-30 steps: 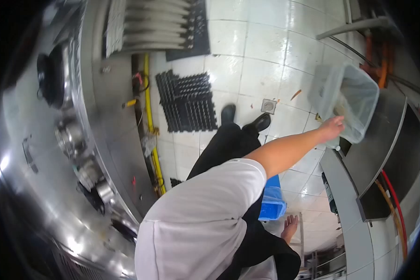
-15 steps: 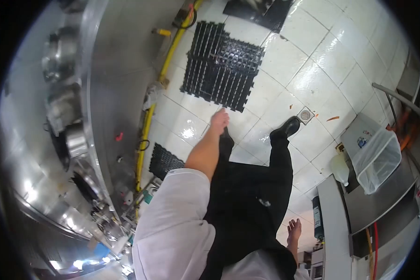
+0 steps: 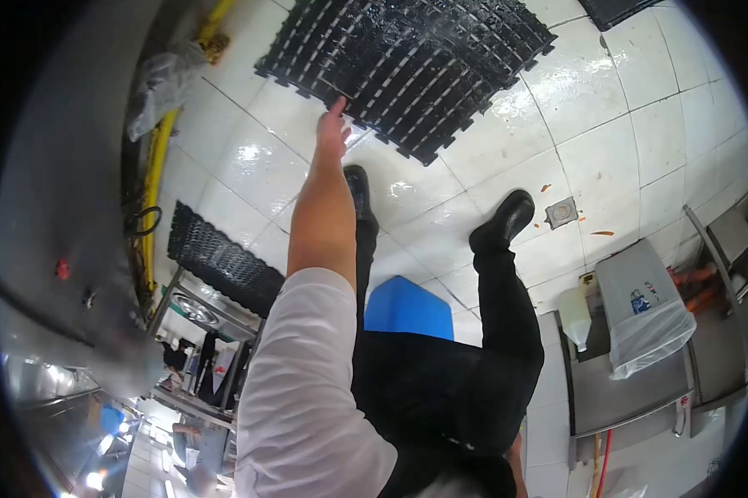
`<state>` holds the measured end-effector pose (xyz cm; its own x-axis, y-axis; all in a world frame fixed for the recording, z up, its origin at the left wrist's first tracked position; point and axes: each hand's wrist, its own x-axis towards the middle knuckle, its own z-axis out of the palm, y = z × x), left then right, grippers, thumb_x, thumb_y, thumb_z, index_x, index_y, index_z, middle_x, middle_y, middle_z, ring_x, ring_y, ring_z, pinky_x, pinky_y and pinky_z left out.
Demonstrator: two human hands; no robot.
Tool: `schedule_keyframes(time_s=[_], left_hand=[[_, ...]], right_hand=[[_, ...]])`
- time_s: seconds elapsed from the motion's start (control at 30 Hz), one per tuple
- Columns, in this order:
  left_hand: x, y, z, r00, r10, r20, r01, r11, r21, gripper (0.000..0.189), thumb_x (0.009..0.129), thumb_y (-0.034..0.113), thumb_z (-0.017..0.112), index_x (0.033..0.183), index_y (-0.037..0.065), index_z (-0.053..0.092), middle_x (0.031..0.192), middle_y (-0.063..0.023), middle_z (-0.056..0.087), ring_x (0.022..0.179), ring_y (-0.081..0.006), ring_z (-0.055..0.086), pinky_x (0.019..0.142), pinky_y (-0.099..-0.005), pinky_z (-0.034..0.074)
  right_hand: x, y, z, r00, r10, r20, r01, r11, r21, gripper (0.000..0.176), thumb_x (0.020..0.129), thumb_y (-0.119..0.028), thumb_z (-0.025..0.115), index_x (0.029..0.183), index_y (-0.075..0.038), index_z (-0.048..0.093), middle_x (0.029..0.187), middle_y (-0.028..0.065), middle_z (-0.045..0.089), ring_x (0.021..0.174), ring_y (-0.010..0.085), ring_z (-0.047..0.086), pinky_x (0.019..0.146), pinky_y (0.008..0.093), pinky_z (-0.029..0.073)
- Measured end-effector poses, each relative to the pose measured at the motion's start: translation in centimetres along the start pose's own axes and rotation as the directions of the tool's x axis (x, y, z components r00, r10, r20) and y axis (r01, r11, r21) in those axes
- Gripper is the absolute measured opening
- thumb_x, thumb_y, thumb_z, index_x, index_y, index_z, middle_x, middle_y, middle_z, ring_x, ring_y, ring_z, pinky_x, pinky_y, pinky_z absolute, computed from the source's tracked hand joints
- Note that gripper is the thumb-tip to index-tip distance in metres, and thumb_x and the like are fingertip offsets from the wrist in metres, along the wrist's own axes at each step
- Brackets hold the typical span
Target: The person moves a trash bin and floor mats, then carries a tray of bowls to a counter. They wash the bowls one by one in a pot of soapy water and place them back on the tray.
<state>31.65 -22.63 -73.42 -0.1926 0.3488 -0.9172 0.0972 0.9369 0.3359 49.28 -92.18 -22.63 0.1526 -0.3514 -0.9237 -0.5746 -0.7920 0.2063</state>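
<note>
The left hand (image 3: 332,129) is stretched out at the end of a straight arm. Its fingers are loose and spread, and it grips nothing. The fingertips reach the near edge of the black mat (image 3: 424,58) at the top of the frame, though I cannot tell whether they press on it. The mat lies flat on the floor (image 3: 606,158), with its edge toward the person.

I judge this to be the reach, with no hold taken yet. A grip would call for the fingers to curl under the mat's edge, which sits low against wet tile.

Only a sliver of the right hand (image 3: 516,452) shows at the bottom edge, so its state cannot be told.

The floor is white glossy tile, wet in patches, with a drain (image 3: 562,212) at centre right. A second mat (image 3: 220,261) lies at the left, beside a yellow pipe (image 3: 154,183) that runs along a steel counter (image 3: 50,207). A blue box (image 3: 407,307) sits between the legs. At the right stand a lined bin (image 3: 644,311) and a jug (image 3: 575,315).
</note>
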Motion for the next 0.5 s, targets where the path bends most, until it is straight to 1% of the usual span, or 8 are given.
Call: schedule_keyframes(time_s=[0.03,0.1,0.13,0.2,0.27,0.33,0.4,0.5], left_hand=[[0.8,-0.5,-0.1,1.0,-0.014,0.003,0.015,1.0,-0.011,0.055,0.078,0.041,0.065,0.118,0.005,0.05,0.118,-0.0103,0.048,0.108,-0.0223,0.047,0.082,-0.033,0.044],[2.7,-0.4,-0.4,1.0,-0.018,0.021,0.023,0.966,-0.258,0.037,0.075,0.039,0.07,0.091,0.009,0.057,0.081,-0.0018,0.053,0.076,-0.0139,0.052,0.059,-0.0256,0.04],[3.3,-0.5,-0.7,0.991,0.003,0.135,0.049,0.922,-0.384,0.03,0.073,0.035,0.073,0.074,0.014,0.052,0.061,0.0045,0.04,0.056,-0.0091,0.041,0.047,-0.0245,0.029],[2.7,0.3,-0.8,0.971,-0.032,0.239,0.116,0.931,-0.346,0.025,0.074,0.03,0.072,0.08,0.013,0.055,0.065,0.0035,0.047,0.057,-0.009,0.045,0.047,-0.0244,0.031],[0.6,1.7,0.2,0.944,-0.038,0.327,0.16,0.921,-0.356,0.021,0.076,0.027,0.071,0.084,0.014,0.056,0.068,0.0031,0.051,0.058,-0.009,0.046,0.048,-0.0246,0.032],[-1.8,1.5,0.7,0.962,0.158,0.223,-0.052,0.907,-0.418,0.016,0.081,0.017,0.066,0.094,0.015,0.058,0.078,0.0024,0.058,0.064,-0.0098,0.053,0.051,-0.0261,0.038],[-5.3,1.2,-0.2,0.965,0.174,0.195,-0.091,0.924,-0.372,0.018,0.082,0.014,0.065,0.098,0.014,0.057,0.08,0.002,0.059,0.068,-0.0109,0.055,0.054,-0.0266,0.041],[-15.2,3.5,1.9,0.939,0.286,0.19,-0.182,0.884,-0.43,0.029,0.081,0.007,0.061,0.108,0.014,0.052,0.094,-0.0027,0.058,0.084,-0.0117,0.055,0.061,-0.0262,0.044]], right_hand=[[0.0,0.0,-0.8,1.0,0.003,-0.015,-0.003,1.0,-0.011,0.036,0.091,-0.028,0.046,0.119,-0.005,0.049,0.107,0.0086,0.06,0.094,0.0211,0.059,0.08,0.0336,0.048],[-0.2,-0.8,-1.0,0.999,-0.045,-0.019,0.042,0.992,-0.116,0.037,0.091,-0.03,0.045,0.118,-0.005,0.05,0.111,0.0086,0.058,0.098,0.0211,0.058,0.083,0.0329,0.047],[0.4,-0.7,-1.2,0.998,-0.054,-0.031,0.05,0.992,-0.112,0.037,0.091,-0.03,0.045,0.118,-0.005,0.05,0.111,0.0086,0.058,0.098,0.0211,0.058,0.083,0.0329,0.047],[1.6,-0.8,-1.8,0.978,0.183,-0.096,-0.167,0.974,0.15,0.037,0.092,-0.032,0.044,0.118,-0.006,0.051,0.113,0.0081,0.057,0.102,0.0212,0.056,0.086,0.0324,0.045],[2.0,-1.4,-1.6,0.983,0.13,-0.13,-0.118,0.988,0.099,0.037,0.092,-0.033,0.044,0.118,-0.007,0.051,0.112,0.0078,0.058,0.101,0.0201,0.056,0.085,0.0319,0.045],[0.2,-2.8,-1.5,0.983,0.113,-0.148,-0.108,0.993,0.039,0.037,0.092,-0.033,0.044,0.119,-0.008,0.051,0.11,0.0074,0.058,0.101,0.019,0.056,0.084,0.0314,0.045],[-0.3,-6.1,0.3,0.98,0.169,-0.108,-0.139,0.96,0.244,0.037,0.092,-0.033,0.045,0.121,-0.011,0.05,0.107,0.0071,0.059,0.095,0.016,0.057,0.079,0.0303,0.046],[-0.6,-5.1,-0.5,0.981,0.188,-0.055,-0.166,0.948,0.271,0.041,0.092,-0.033,0.046,0.125,-0.011,0.046,0.105,0.0075,0.059,0.09,0.0143,0.058,0.075,0.0285,0.046]])
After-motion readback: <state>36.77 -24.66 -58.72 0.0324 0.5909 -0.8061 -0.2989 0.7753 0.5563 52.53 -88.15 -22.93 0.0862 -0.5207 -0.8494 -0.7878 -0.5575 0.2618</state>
